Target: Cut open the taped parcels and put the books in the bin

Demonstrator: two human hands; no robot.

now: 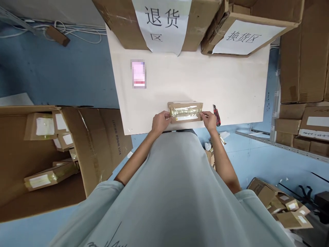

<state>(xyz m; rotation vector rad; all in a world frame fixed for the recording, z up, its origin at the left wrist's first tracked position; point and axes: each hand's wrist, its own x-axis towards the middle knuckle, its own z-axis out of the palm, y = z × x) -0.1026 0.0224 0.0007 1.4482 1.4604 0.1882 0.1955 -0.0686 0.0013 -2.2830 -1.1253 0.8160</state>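
A small brown cardboard box (185, 119), with clear yellowish tape and white labels along it, rests near the front edge of the white table (159, 79). My left hand (161, 122) grips its left end, fingers closed at the corner. At the opposite end, my right hand (209, 120) pinches the box's right edge. Just beyond that hand lies a red and black box cutter (216, 115), touching or very close to my fingers. A blurred pink card-like item (138, 74) lies farther back on the left of the table.
Two large cartons with paper signs, one on the left (123, 34) and one on the right (257, 19), stand at the table's back. An open carton (99, 137) holding taped parcels is at left. Shelved boxes (290, 111) line the right; opened boxes (264, 192) lie below.
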